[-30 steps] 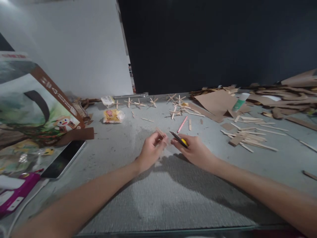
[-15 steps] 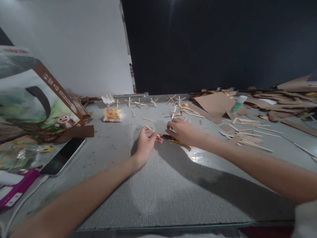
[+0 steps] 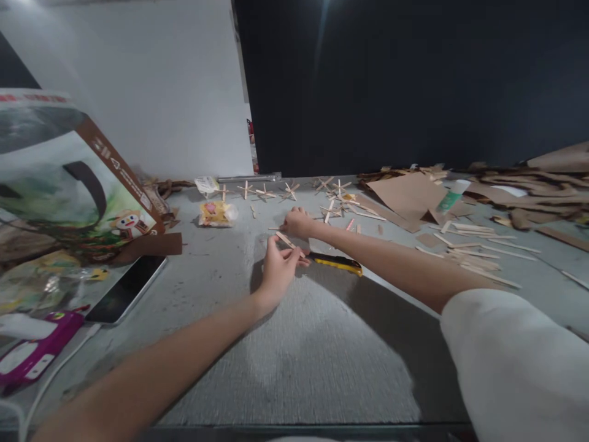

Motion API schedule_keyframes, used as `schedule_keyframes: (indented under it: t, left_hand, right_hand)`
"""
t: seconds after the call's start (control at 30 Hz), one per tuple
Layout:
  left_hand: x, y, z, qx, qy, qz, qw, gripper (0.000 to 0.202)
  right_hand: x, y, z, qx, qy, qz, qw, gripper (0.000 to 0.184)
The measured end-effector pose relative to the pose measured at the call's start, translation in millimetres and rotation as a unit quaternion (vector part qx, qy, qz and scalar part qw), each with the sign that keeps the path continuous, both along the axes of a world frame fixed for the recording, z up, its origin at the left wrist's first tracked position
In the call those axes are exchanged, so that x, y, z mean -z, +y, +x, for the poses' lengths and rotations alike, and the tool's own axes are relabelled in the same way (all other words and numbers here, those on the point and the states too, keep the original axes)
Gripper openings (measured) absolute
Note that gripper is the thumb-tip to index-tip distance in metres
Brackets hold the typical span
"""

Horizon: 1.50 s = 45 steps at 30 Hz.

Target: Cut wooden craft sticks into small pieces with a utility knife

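Observation:
My left hand [image 3: 276, 273] is closed on a short flat wooden stick [image 3: 286, 240], held slanting between thumb and fingers above the table. A little farther back, my right hand [image 3: 297, 222] is reached out with its fingers curled down at the end of a thin wooden stick [image 3: 274, 229]. The fingertips are partly hidden, but they appear to pinch it. Beside my left fingertips lies a yellow and black utility knife [image 3: 339, 263], touched by neither hand. Several crossed-stick pieces [image 3: 289, 191] stand in a row behind the hands.
Loose sticks [image 3: 473, 252] and brown cardboard [image 3: 405, 195] with a glue stick [image 3: 453, 196] lie to the right. On the left are a phone [image 3: 129, 288], a purple device [image 3: 39, 350], a printed bag [image 3: 69, 178] and a yellow packet [image 3: 216, 213].
My right hand has left its place over the utility knife and moved forward and left to the thin stick. My left hand keeps its stick. The view has shifted slightly.

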<state>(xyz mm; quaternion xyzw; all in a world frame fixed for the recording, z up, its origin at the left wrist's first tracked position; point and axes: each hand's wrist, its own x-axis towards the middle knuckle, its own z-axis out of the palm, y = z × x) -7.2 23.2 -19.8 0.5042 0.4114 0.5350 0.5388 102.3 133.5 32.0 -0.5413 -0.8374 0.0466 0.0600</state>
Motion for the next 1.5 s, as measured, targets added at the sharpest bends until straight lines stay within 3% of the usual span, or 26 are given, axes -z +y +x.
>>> schedule_keyframes:
  t: [0.1, 0.27, 0.37, 0.47, 0.6, 0.8, 1.23, 1.5]
  left_hand:
    - [-1.0, -1, 0, 0.005, 0.016, 0.014, 1.0, 0.037]
    - [-5.5, -11, 3, 0.013, 0.078, 0.085, 0.993, 0.034]
    - [-8.5, -19, 5, 0.026, 0.146, 0.139, 0.979, 0.027]
    - [-10.3, -26, 5, 0.041, 0.198, 0.176, 0.963, 0.026]
    - [-11.6, -28, 3, 0.051, 0.225, 0.18, 0.956, 0.028]
    - [-13.8, -29, 3, 0.073, 0.237, 0.184, 0.951, 0.023]
    - [-15.2, -31, 2, 0.098, 0.248, 0.197, 0.943, 0.019]
    - [-13.9, -30, 1, 0.096, 0.283, 0.205, 0.932, 0.03]
  right_hand:
    - [0.7, -31, 28, 0.033, 0.053, 0.034, 0.997, 0.026]
    - [16.7, -112, 77, 0.04, 0.144, 0.047, 0.988, 0.029]
    - [28.1, -151, 88, 0.044, 0.286, 0.071, 0.954, 0.024]
    - [31.9, -169, 84, 0.016, 0.328, 0.077, 0.941, 0.024]
    - [33.2, -172, 73, -0.017, 0.331, 0.081, 0.94, 0.032]
    - [39.7, -172, 73, 0.023, 0.347, 0.104, 0.932, 0.03]
    - [39.0, -173, 72, 0.007, 0.363, 0.111, 0.925, 0.027]
    - [34.4, -176, 72, 0.008, 0.283, 0.108, 0.953, 0.027]
